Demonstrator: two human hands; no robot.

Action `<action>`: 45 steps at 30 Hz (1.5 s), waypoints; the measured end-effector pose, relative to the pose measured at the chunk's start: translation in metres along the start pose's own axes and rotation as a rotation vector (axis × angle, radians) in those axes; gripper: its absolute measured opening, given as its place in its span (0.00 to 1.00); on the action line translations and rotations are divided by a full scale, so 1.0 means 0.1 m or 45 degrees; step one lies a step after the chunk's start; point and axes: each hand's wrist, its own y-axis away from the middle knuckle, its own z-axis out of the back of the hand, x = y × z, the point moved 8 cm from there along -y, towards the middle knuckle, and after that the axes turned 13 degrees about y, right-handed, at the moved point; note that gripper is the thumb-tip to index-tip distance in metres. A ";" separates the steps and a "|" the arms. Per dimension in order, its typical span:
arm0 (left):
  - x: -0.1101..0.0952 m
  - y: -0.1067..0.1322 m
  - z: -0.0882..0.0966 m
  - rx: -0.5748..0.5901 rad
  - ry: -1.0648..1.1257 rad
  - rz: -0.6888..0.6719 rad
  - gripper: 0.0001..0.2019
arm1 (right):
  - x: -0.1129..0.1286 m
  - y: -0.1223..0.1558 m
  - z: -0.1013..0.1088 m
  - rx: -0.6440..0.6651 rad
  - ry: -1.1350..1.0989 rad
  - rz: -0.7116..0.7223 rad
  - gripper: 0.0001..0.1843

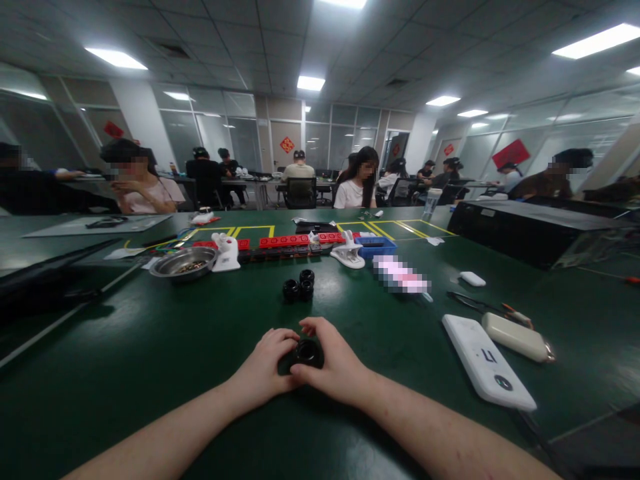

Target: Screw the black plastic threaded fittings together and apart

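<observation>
Between my two hands, low over the green table, is a black ring-shaped part (308,351) with a round opening facing up. My left hand (267,360) curls around its left side, with fingertips and thumb against it. From the right, my right hand (333,353) wraps it, thumb at the near side and fingers at the far side. Farther forward, several similar black round parts (300,287) sit close together, one set behind the others. The underside of the held part is hidden by my fingers.
A metal bowl (165,270) of small pieces, red strips (285,241), a white clamp-like stand (350,253) and a blue tray (377,248) line the back. At right lie a white power bank (487,367), a cream case (517,337) and a black box (525,230). Other people sit beyond.
</observation>
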 end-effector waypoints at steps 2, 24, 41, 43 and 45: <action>-0.02 0.00 0.00 -0.001 -0.010 -0.008 0.17 | -0.03 -0.02 0.00 -0.010 0.025 -0.038 0.29; 0.01 0.00 0.00 -0.033 0.003 -0.048 0.17 | 0.02 -0.01 -0.04 0.071 0.028 -0.010 0.23; -0.02 0.01 0.00 -0.022 0.006 -0.024 0.17 | 0.05 0.00 -0.05 0.094 0.052 0.054 0.27; 0.00 0.00 0.00 -0.027 -0.008 -0.031 0.19 | 0.10 0.01 -0.05 0.113 0.047 0.114 0.30; 0.02 -0.01 -0.01 -0.024 -0.014 -0.034 0.18 | 0.09 0.02 -0.03 0.095 0.051 0.108 0.32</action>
